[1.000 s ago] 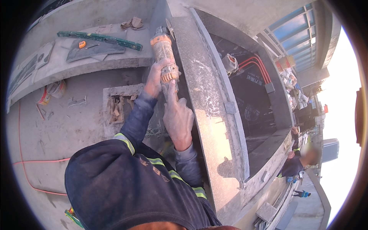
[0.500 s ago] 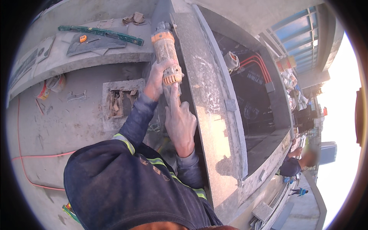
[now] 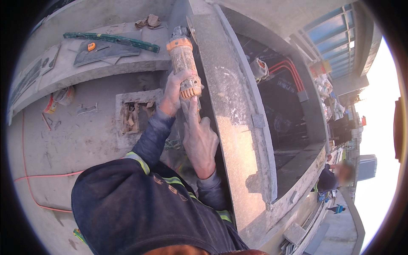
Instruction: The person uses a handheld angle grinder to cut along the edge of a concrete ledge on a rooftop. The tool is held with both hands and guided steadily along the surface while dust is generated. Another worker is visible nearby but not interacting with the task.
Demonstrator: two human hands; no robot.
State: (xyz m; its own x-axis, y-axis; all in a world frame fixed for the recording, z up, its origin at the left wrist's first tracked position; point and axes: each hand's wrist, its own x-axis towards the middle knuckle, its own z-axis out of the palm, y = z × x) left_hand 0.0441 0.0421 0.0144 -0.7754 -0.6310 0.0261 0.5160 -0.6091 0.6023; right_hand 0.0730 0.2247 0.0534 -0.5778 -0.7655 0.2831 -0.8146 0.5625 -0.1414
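A dusty orange and grey angle grinder [image 3: 185, 61] lies along the left edge of a stone slab [image 3: 238, 102]. Its head points away from me, and the disc shows edge-on beside the slab; I cannot tell whether it touches. My left hand [image 3: 171, 93] is wrapped around the middle of the grinder's body. At the rear end, my right hand [image 3: 200, 146] closes on the handle, with its index finger stretched forward along it. Pale dust coats both hands. The slab's top carries white, powdery marks.
On the ledge at the upper left lie a green spirit level [image 3: 111, 41], an orange tape measure [image 3: 91, 46] and a dark tile [image 3: 102, 55]. Buckets [image 3: 64, 95], a floor opening [image 3: 135, 114] and a red hose [image 3: 51, 175] lie below. A co-worker [image 3: 328, 180] is at the right.
My view has shifted slightly. Both hands keep the same hold on the grinder, which stays at the slab's edge. The co-worker at the right has moved a little.
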